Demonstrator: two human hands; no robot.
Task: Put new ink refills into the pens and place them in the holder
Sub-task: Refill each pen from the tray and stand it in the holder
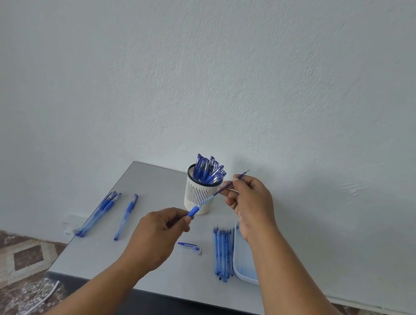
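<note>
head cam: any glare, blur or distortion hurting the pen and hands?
Head view: soft even light, no glare; faint shadow on the wall behind the right hand. Left hand, pen barrel and refill read sharp enough, no motion smear. Wide-angle stretch shows in the forearms and table edges; holder near centre looks undistorted.

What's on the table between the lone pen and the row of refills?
In the head view, a pen cap and small tip piece lie there, partly under the left hand.
</note>
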